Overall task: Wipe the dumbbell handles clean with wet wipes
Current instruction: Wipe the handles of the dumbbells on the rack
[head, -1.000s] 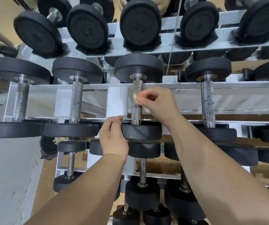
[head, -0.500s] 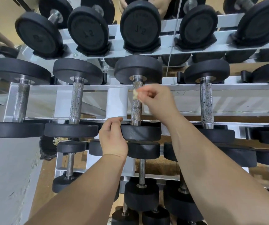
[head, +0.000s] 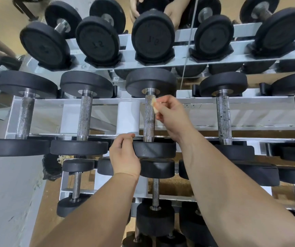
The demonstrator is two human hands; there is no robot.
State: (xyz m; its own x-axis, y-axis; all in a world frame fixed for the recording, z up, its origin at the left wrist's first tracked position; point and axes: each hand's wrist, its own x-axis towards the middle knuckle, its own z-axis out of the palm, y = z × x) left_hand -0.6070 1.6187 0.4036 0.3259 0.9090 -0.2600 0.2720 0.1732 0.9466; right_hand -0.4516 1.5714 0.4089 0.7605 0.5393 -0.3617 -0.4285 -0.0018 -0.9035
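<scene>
Pinching a small, perhaps fraying wipe (head: 154, 105) against the knurled handle (head: 149, 120), the right hand (head: 172, 119) risks snagging and dropping it, while the left hand (head: 124, 156) curls its fingers (head: 126, 139) around the dumbbell head (head: 156, 150).

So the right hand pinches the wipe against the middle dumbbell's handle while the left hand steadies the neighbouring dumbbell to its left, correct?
Not quite. The head view shows the left hand gripping the near head of the same middle dumbbell, not the neighbour on its left. The rest holds: the right hand pinches the wipe against that dumbbell's handle.
</scene>
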